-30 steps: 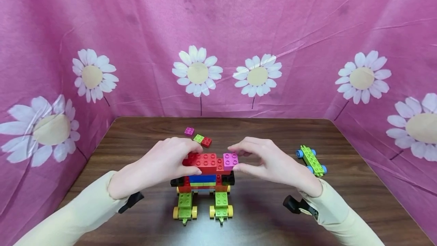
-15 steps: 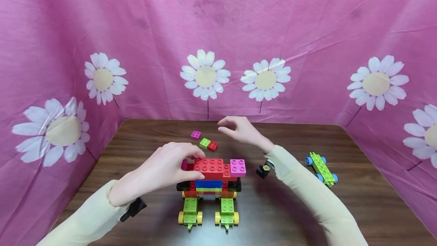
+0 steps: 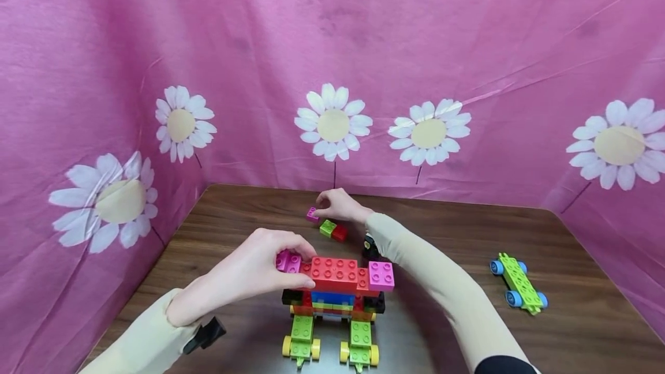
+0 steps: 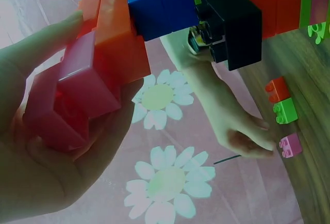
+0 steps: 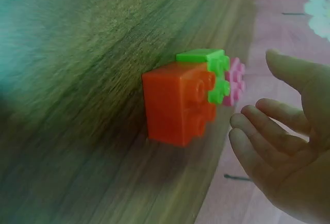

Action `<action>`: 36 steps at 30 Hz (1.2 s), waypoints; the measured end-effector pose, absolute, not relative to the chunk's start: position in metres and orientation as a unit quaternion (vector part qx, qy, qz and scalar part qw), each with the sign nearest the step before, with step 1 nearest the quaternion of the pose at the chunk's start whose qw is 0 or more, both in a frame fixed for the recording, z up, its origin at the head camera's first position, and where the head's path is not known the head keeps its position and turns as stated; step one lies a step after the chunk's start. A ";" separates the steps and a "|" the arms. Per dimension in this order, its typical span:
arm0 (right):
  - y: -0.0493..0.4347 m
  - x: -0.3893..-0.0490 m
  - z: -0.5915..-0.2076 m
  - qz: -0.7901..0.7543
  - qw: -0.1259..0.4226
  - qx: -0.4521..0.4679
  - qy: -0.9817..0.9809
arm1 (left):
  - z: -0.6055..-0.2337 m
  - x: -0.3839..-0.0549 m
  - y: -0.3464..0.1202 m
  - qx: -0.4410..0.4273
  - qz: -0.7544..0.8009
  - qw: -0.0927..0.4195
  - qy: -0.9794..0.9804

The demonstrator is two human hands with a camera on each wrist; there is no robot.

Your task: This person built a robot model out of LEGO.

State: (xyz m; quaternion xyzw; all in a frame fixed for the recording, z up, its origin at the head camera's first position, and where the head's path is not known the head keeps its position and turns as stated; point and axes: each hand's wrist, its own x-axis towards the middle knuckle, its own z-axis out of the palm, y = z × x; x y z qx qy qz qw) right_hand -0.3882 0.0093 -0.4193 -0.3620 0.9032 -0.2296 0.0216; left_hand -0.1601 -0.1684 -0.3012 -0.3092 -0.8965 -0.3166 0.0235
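Observation:
My left hand [image 3: 249, 264] grips the left end of a toy-brick build, thumb in front and fingers behind. The top row has a red brick [image 3: 335, 273] in the middle, a pink brick [image 3: 381, 275] at the right end and pink pieces [image 4: 87, 77] inside the left hand's grasp. Below come a blue layer [image 3: 332, 298], black bricks [image 4: 237, 28] and two lime wheeled bases [image 3: 359, 335] with yellow wheels. At the back, my right hand [image 3: 342, 205] hovers beside a loose pink brick [image 3: 311, 214], fingers apart and nothing between them in the right wrist view.
A lime brick [image 3: 327, 227] and a red brick [image 3: 339, 233] sit side by side just in front of the right hand. On the right lies a lime car base [image 3: 516, 281] with blue wheels. A pink flowered cloth [image 3: 260, 45] hangs behind the wooden table [image 3: 441, 235].
My right hand has left the pink brick at the build's right end and reached to the back, by the loose pink brick. My left hand keeps its grip. The head view has shifted left.

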 end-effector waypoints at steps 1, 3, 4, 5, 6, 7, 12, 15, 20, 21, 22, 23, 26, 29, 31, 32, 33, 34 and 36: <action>0.006 -0.389 -0.421 -0.225 0.028 -0.364 0.903 | -0.301 -0.160 -0.168 -0.308 -0.317 0.023 -0.896; -0.001 -0.390 -0.423 -0.218 0.036 -0.371 0.902 | -0.301 -0.160 -0.168 -0.307 -0.316 0.024 -0.897; -0.004 -0.391 -0.424 -0.214 0.038 -0.373 0.902 | -0.301 -0.160 -0.168 -0.307 -0.315 0.025 -0.898; -0.006 -0.391 -0.425 -0.210 0.039 -0.375 0.902 | -0.301 -0.160 -0.168 -0.307 -0.314 0.025 -0.898; -0.007 -0.392 -0.426 -0.206 0.039 -0.375 0.903 | -0.301 -0.160 -0.168 -0.307 -0.311 0.027 -0.899; -0.007 -0.392 -0.427 -0.199 0.036 -0.374 0.905 | -0.301 -0.160 -0.167 -0.309 -0.310 0.028 -0.899; -0.002 -0.391 -0.428 -0.179 0.033 -0.358 0.916 | -0.300 -0.159 -0.165 -0.311 -0.307 0.027 -0.899; 0.006 -0.390 -0.425 -0.179 0.034 -0.349 0.919 | -0.299 -0.158 -0.165 -0.308 -0.308 0.019 -0.900; 0.027 -0.386 -0.406 -0.208 0.013 -0.348 0.914 | -0.296 -0.157 -0.168 -0.300 -0.312 0.010 -0.901; 0.032 -0.385 -0.400 -0.220 0.007 -0.352 0.910 | -0.296 -0.157 -0.168 -0.299 -0.311 0.012 -0.902; 0.039 -0.382 -0.394 -0.232 0.003 -0.353 0.906 | -0.296 -0.157 -0.169 -0.298 -0.311 0.012 -0.902; 0.047 -0.379 -0.387 -0.242 -0.001 -0.354 0.903 | -0.295 -0.156 -0.169 -0.298 -0.311 0.014 -0.902; 0.072 -0.366 -0.368 -0.264 -0.022 -0.364 0.893 | -0.295 -0.156 -0.169 -0.298 -0.309 0.018 -0.903; 0.097 -0.346 -0.350 -0.277 -0.041 -0.370 0.886 | -0.295 -0.156 -0.168 -0.300 -0.308 0.019 -0.903; 0.113 -0.330 -0.338 -0.284 -0.051 -0.374 0.881 | -0.294 -0.156 -0.167 -0.302 -0.306 0.018 -0.903; 0.120 -0.321 -0.333 -0.288 -0.054 -0.376 0.879 | -0.293 -0.156 -0.167 -0.302 -0.304 0.018 -0.903; 0.127 -0.312 -0.327 -0.292 -0.058 -0.378 0.877 | -0.293 -0.157 -0.167 -0.303 -0.302 0.017 -0.904; 0.134 -0.303 -0.322 -0.291 -0.064 -0.383 0.874 | -0.292 -0.157 -0.166 -0.304 -0.299 0.017 -0.904; 0.146 -0.285 -0.312 -0.293 -0.070 -0.391 0.870 | -0.291 -0.157 -0.166 -0.306 -0.296 0.016 -0.905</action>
